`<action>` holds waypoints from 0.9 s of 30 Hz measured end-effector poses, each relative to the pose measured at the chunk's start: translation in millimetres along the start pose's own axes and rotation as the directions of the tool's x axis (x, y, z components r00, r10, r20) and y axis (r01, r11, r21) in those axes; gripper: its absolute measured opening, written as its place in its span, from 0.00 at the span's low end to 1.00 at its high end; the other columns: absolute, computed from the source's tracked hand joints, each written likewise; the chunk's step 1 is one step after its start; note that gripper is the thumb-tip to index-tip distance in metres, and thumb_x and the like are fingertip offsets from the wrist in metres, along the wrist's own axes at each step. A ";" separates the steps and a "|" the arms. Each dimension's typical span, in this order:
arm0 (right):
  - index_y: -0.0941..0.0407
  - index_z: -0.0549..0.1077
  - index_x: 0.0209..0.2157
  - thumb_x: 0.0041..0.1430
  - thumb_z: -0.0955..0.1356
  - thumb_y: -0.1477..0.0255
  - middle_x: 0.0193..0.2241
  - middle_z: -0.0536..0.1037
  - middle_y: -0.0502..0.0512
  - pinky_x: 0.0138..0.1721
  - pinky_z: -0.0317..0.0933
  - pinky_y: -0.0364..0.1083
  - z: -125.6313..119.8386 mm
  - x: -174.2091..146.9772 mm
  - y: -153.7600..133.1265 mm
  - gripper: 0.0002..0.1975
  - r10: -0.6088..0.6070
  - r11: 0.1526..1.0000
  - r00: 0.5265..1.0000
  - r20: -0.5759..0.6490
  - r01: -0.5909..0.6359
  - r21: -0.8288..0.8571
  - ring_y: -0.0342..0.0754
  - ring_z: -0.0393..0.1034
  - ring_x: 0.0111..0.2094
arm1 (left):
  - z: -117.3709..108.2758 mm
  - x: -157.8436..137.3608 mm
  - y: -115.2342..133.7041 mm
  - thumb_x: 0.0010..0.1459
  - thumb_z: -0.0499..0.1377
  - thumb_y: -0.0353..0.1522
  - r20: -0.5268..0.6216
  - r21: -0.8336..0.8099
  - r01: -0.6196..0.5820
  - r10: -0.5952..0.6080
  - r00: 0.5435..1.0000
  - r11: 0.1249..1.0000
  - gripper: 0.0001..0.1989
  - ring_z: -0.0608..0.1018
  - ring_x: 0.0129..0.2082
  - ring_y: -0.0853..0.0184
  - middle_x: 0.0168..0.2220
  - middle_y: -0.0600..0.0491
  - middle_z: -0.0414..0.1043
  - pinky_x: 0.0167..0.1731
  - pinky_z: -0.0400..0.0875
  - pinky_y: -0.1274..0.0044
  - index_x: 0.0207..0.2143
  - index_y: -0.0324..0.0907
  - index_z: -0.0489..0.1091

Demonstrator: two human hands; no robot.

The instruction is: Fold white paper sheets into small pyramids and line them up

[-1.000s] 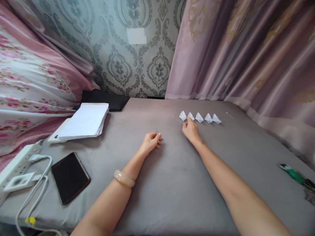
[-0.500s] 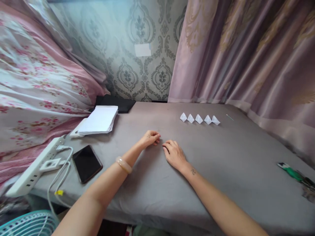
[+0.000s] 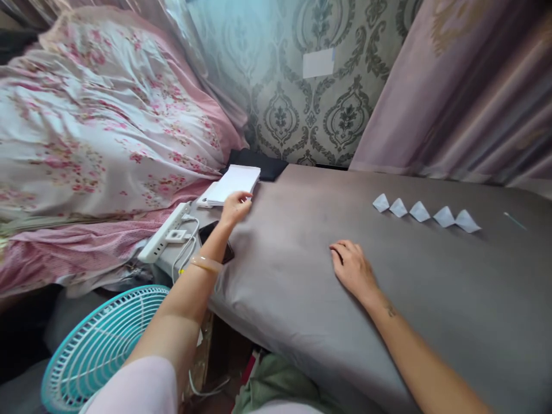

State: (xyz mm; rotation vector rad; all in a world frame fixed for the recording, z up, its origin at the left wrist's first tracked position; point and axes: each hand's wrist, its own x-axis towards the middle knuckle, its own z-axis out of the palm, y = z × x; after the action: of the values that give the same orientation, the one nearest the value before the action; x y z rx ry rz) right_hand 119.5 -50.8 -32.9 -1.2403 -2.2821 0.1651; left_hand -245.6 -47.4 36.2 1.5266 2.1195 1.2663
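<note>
On a gray table (image 3: 457, 282), the left hand (image 3: 236, 208) meets a paper stack's (image 3: 236, 181) corner, grip unclear; across bare cloth (image 3: 288, 236) from it, the right hand (image 3: 353, 267) rests, thumb parted.

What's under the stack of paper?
A flat white thing pokes out at the left edge of the paper; the rest is covered, so I can't tell what it is. The left hand hides the paper's near right corner.
</note>
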 end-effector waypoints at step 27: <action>0.54 0.76 0.40 0.61 0.60 0.70 0.40 0.76 0.60 0.43 0.63 0.53 2.8 1.8 2.0 0.14 -0.033 0.999 0.998 -0.058 0.034 0.026 0.55 0.67 0.41 | -53.1 46.4 -35.8 0.41 0.66 0.40 0.295 0.319 -0.159 0.061 0.953 0.934 0.27 0.74 0.37 0.62 0.41 0.49 0.76 0.37 0.66 0.77 0.46 0.39 0.74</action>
State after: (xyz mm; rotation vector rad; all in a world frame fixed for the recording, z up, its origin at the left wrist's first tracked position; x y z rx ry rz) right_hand 118.8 -47.8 -35.3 -1.1775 -2.2421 0.1459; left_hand -322.0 -37.0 53.9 1.8607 2.1631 0.6767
